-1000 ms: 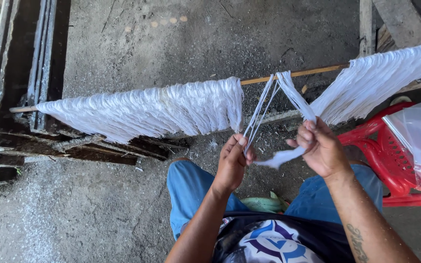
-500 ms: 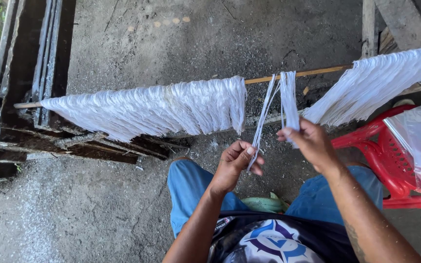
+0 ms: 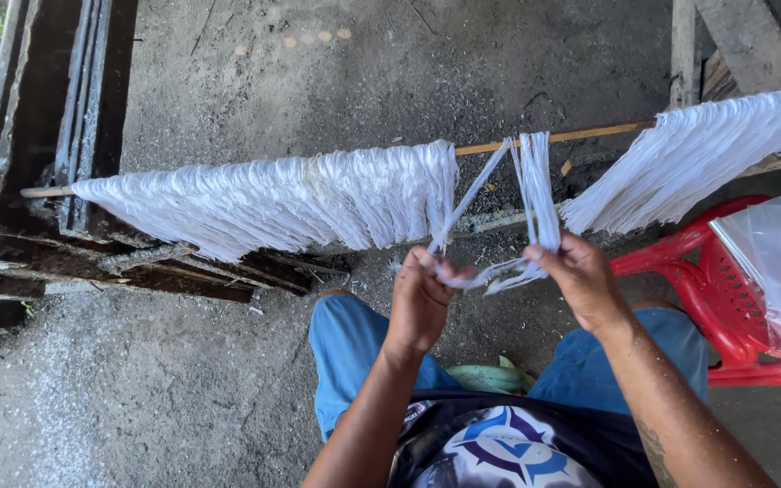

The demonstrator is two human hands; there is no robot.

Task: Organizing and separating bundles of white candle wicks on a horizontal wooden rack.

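Note:
A thin wooden stick (image 3: 553,137) runs across the view with bundles of white plastic strips draped over it, a wide bunch on the left (image 3: 273,194) and another on the right (image 3: 698,154). Between them hangs one loose white strip (image 3: 535,185), looped over the stick. My left hand (image 3: 419,298) pinches one end of that strip below the stick. Its other end is gripped by my right hand (image 3: 580,276), and a short stretch of strip spans between the two hands.
A red plastic chair (image 3: 716,289) stands at the right with a clear plastic bag (image 3: 775,262) on it. Dark wooden planks and beams (image 3: 74,136) lie at the left. The concrete floor (image 3: 318,72) is dusty. My knees in blue shorts (image 3: 350,348) are below.
Both hands have dropped lower and drawn closer, pulling the strip's two ends together beneath the stick. The right hand brought its end down from the stick.

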